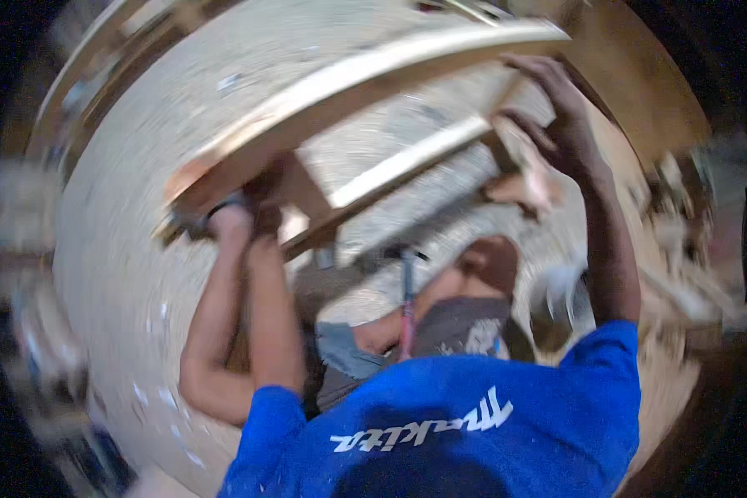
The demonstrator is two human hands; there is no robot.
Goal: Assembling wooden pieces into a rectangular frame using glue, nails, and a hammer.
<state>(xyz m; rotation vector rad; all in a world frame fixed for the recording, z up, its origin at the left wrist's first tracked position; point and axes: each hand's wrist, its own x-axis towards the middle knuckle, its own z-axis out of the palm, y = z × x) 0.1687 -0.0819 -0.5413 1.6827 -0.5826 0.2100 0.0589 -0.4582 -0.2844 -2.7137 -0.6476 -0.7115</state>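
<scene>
A blurred frame of pale wooden boards (373,75) stretches across the view in front of me, its right end higher in the picture. At its left end is my left hand (228,217); the fingers are hidden and smeared by motion, so their grip does not show. My right hand (560,112) is on the right end, its fingers and thumb bent around the corner. The frame's second board (411,159) runs nearer to me, roughly alongside the far one. Between the frame and my blue shirt, a hammer (407,303) with a red handle stands out against my shorts.
Pale, dusty ground (133,274) with scattered light scraps spreads around me. A brown wooden panel (639,75) stands at the far right. Blurred wood pieces (681,282) lie at the right edge, and long boards (100,83) run along the far left.
</scene>
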